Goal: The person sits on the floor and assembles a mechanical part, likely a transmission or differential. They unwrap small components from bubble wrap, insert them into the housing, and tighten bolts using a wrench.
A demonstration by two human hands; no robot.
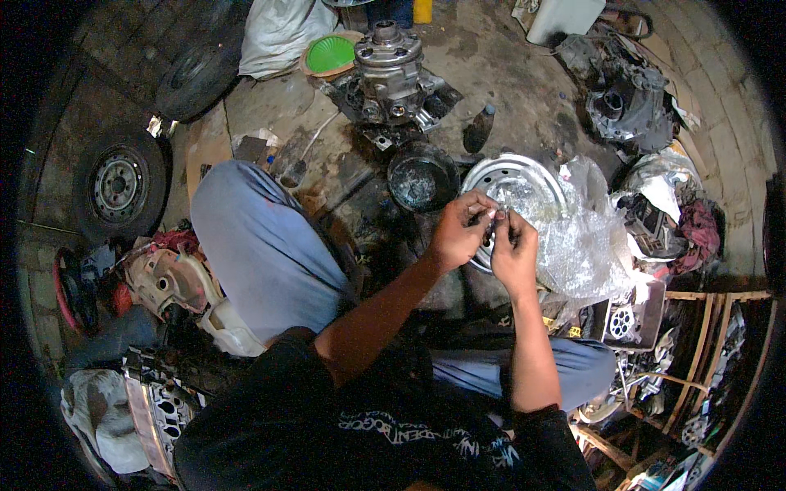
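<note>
In front of me, my left hand [460,232] and my right hand [516,247] meet, fingertips pinched close together. Between them is something small, partly pale and partly dark, too small and covered to name; both hands are closed on it. Beneath the hands lies a silver wheel rim [524,168] with clear plastic wrap [591,245] spread over its right side. A round dark pan [422,178] stands just left of the rim, its inside wet-looking. Beyond the pan, a greasy metal mechanical assembly [389,75] rises upright from the floor.
A dark bottle [480,129] stands behind the rim. At the far left are a wheel with its tyre [121,182] and a white sack [286,34], with a green basin [330,56] beside it. Metal castings [629,106] lie far right; a cylinder head [164,413] sits near left.
</note>
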